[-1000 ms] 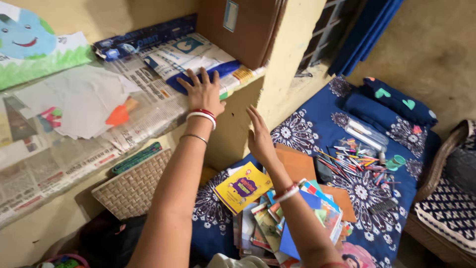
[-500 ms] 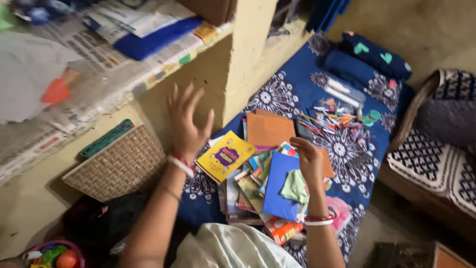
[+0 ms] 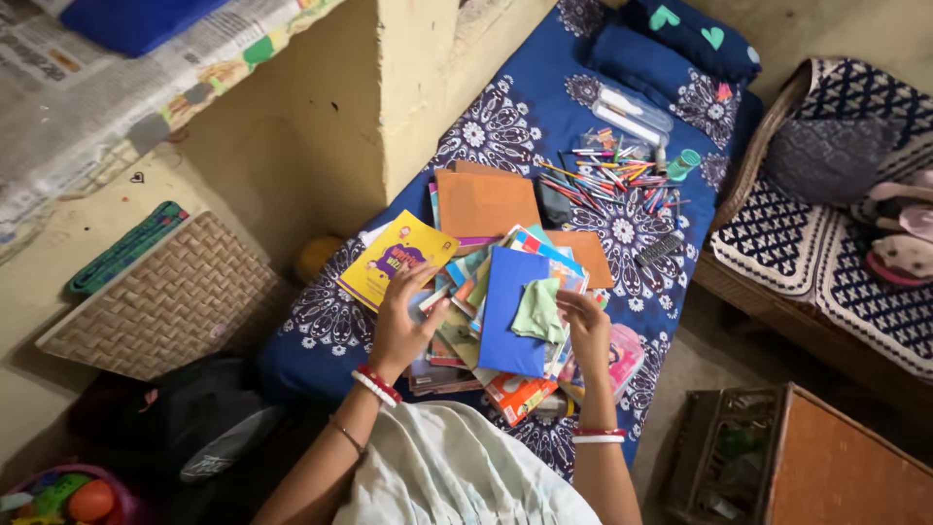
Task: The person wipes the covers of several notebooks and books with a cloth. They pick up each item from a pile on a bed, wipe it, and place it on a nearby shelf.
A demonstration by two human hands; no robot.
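A loose pile of books and booklets (image 3: 457, 335) lies on a blue patterned bedspread (image 3: 505, 126). My left hand (image 3: 400, 329) rests on the pile's left side, fingers spread, fingertips at the lower edge of a yellow book (image 3: 394, 255). My right hand (image 3: 586, 331) is on the pile's right side. Its bent fingers touch the edge of a pale green cloth (image 3: 537, 311) that lies on a blue book (image 3: 507, 316). Whether those fingers pinch the cloth is unclear. An orange folder (image 3: 484, 202) lies at the far end of the pile.
Several pens and pencils (image 3: 622, 180) and a clear case (image 3: 634, 112) lie farther up the bed, with dark blue pillows (image 3: 680, 39) beyond. A woven basket (image 3: 160, 311) leans under a newspaper-lined shelf (image 3: 87, 87) at left. A cushioned wicker seat (image 3: 826, 243) and a brown box (image 3: 846, 467) stand at right.
My left hand came off the shelf and dropped onto the pile. The right hand moved from the wall to the green cloth. The view tilted down toward the bed.
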